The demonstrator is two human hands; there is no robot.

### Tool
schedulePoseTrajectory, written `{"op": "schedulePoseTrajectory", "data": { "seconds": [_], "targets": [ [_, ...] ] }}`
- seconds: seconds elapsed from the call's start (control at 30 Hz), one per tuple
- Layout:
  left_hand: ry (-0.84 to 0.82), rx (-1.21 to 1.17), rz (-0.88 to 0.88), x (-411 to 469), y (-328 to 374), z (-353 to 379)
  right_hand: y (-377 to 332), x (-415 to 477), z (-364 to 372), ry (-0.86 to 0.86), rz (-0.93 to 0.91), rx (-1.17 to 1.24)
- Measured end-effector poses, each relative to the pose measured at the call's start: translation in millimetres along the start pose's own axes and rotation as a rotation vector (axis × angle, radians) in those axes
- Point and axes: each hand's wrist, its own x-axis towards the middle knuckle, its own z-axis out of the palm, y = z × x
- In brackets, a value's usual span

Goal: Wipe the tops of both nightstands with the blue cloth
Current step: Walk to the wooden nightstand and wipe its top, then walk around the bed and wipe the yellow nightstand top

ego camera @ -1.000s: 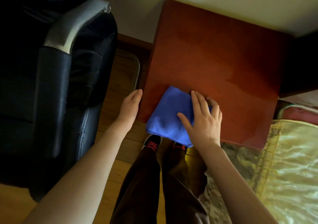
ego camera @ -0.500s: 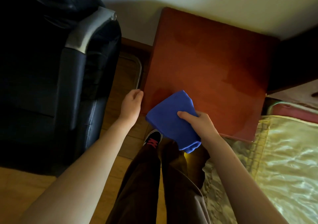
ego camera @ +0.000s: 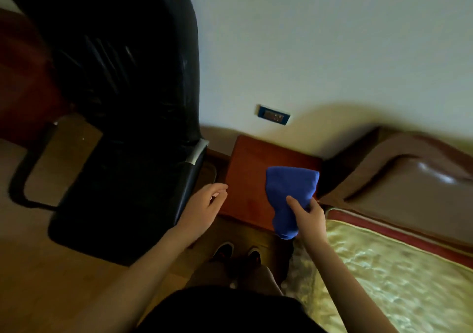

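A red-brown wooden nightstand (ego camera: pixel 252 179) stands against the wall between a black chair and the bed. My right hand (ego camera: pixel 308 217) grips the blue cloth (ego camera: pixel 289 194), which hangs bunched in the air above the nightstand's right front part, clear of the top. My left hand (ego camera: pixel 204 204) floats open beside the nightstand's left front corner, fingers loosely apart and holding nothing. Only one nightstand is in view.
A black office chair (ego camera: pixel 128 127) fills the left, close to the nightstand. The bed (ego camera: pixel 396 268) with a shiny gold cover and brown headboard (ego camera: pixel 409 179) lies at the right. A wall socket (ego camera: pixel 273 114) sits above the nightstand. My shoes (ego camera: pixel 236 252) stand on the wooden floor.
My right hand went from pressing the cloth flat on the nightstand to gripping it and lifting it off. My left hand left the nightstand's edge. The view pulled back and up.
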Motion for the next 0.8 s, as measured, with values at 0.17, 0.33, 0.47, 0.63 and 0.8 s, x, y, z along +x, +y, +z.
{"op": "schedulePoseTrajectory", "data": {
  "seconds": [0.17, 0.33, 0.47, 0.63, 0.8],
  "targets": [
    [-0.096, 0.046, 0.017, -41.3, 14.2, -21.6, 2.0, -61.8, -28.8, 0.162, -0.032, 0.008],
    [-0.157, 0.113, -0.005, -55.2, -10.8, -28.8, 50.6, -99.9, -32.9, 0.316, 0.037, 0.024],
    [-0.218, 0.155, -0.005, -57.5, -36.2, -29.6, 74.2, -124.6, -31.6, 0.409, 0.083, 0.110],
    [-0.353, 0.160, 0.068, -51.2, -23.5, -16.4, 88.3, -157.6, -42.3, 0.556, 0.080, 0.282],
    [-0.549, 0.246, 0.277, -41.8, 27.1, 19.2, 105.9, -214.4, -61.1, 0.750, 0.068, 0.470]
  ]
}}
